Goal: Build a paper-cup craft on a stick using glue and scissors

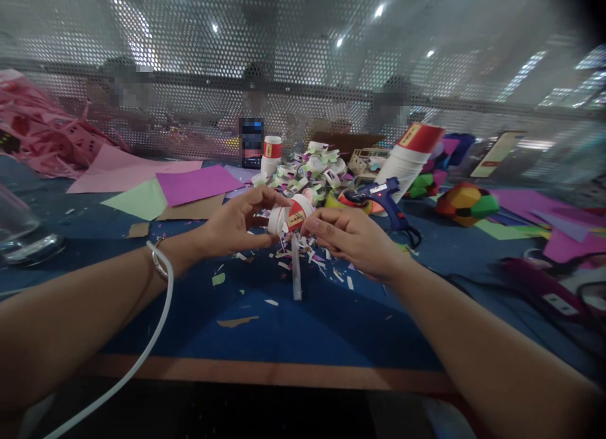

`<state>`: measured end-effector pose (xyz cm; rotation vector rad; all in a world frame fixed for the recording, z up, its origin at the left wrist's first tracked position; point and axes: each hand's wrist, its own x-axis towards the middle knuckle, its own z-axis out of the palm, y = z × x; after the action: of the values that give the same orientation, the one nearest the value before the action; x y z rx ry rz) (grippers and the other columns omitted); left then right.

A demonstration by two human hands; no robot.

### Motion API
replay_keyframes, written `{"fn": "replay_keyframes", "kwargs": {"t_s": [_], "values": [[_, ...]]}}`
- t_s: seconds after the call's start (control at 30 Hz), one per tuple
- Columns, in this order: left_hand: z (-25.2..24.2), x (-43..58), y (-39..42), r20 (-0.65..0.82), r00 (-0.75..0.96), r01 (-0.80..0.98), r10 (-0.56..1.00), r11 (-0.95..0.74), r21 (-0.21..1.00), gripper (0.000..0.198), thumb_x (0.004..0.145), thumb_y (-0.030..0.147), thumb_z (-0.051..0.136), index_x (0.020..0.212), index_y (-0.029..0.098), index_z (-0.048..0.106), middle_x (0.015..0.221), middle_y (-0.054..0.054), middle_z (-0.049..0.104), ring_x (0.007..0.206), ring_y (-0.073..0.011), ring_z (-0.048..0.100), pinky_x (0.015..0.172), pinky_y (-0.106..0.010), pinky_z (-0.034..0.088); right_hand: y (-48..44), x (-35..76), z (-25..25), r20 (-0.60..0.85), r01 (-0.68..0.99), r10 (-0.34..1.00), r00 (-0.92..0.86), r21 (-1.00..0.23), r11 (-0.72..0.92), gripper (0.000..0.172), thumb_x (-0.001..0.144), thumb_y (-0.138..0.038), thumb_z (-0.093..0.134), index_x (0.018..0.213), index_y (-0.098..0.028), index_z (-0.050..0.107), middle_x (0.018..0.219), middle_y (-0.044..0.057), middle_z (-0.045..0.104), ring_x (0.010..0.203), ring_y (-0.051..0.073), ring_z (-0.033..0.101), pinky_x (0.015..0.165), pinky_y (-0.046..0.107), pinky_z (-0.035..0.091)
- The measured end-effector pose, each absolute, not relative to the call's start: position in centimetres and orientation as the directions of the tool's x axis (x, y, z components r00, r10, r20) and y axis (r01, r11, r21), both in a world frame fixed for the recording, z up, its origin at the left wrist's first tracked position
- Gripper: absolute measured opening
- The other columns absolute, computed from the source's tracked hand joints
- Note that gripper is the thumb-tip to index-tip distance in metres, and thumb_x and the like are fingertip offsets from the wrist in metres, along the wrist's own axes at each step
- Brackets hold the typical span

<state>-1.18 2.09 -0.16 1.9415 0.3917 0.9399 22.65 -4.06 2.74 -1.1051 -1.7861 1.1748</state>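
Note:
A small white-and-red paper cup (299, 213) is held up over the table, tipped on its side. My left hand (237, 223) grips its white end between thumb and fingers. At the red end, the thumb and fingers of my right hand (355, 238) are pinched together at the cup's edge; whether a smaller thing is also between them is hidden. Below the cup, a translucent glue stick (297, 275) lies among cut paper scraps (326, 265). Just beyond my hands rises a heap of cut white cup pieces with coloured paper strips (315, 168).
A blue glue gun (389, 202) rests right of the heap, near a leaning stack of paper cups (411, 155). Coloured paper sheets (199, 183) lie left. A phone (252, 142) stands behind. At right are a multicoloured ball (466, 202), a purple tool (537, 287) and dark cables.

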Motion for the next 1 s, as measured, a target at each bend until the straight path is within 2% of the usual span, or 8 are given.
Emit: {"fn": "replay_keyframes", "kwargs": {"t_s": [0.23,0.5,0.77,1.0], "values": [[-0.1,-0.9,1.3,0.517,0.636,-0.002,0.573,-0.669,0.743,0.046,0.078,0.014,0.074,0.121,0.021,0.059,0.126,-0.010,0.059,0.119,-0.0235,0.060,0.098,-0.040,0.059,-4.3,22.4,2.9,0.037,0.289,0.913,-0.405,-0.943,0.166,0.051,0.087,-0.067,0.067,0.081,-0.016,0.067,0.052,-0.008,0.036,0.045,0.007,0.027,0.043,0.027,0.015],[0.0,-0.6,1.0,0.584,0.604,0.017,0.542,-0.741,0.671,0.054,0.076,0.014,0.076,0.125,0.022,0.055,0.126,-0.010,0.059,0.113,-0.0223,0.063,0.096,-0.036,0.060,-4.3,22.5,2.5,0.017,0.276,0.911,-0.412,-0.951,0.142,0.046,0.088,-0.062,0.070,0.076,-0.017,0.065,0.049,-0.009,0.036,0.045,0.007,0.027,0.043,0.026,0.017],[-0.1,-1.0,1.2,0.613,0.616,0.091,0.495,-0.818,0.568,0.045,0.078,0.012,0.072,0.120,0.022,0.057,0.129,-0.010,0.064,0.125,-0.0258,0.062,0.102,-0.042,0.057,-4.2,22.5,2.6,0.000,0.306,0.919,-0.394,-0.943,0.131,0.053,0.087,-0.067,0.067,0.074,-0.016,0.065,0.048,-0.009,0.036,0.044,0.006,0.027,0.043,0.025,0.016],[-0.3,-1.1,1.5,0.614,0.617,0.075,0.493,-0.813,0.578,0.049,0.074,0.009,0.073,0.120,0.022,0.061,0.131,-0.012,0.064,0.126,-0.0260,0.062,0.106,-0.043,0.055,-4.1,22.6,2.6,0.014,0.346,0.920,-0.391,-0.924,0.161,0.055,0.086,-0.069,0.066,0.070,-0.017,0.064,0.048,-0.008,0.034,0.044,0.006,0.026,0.043,0.026,0.015]]}}
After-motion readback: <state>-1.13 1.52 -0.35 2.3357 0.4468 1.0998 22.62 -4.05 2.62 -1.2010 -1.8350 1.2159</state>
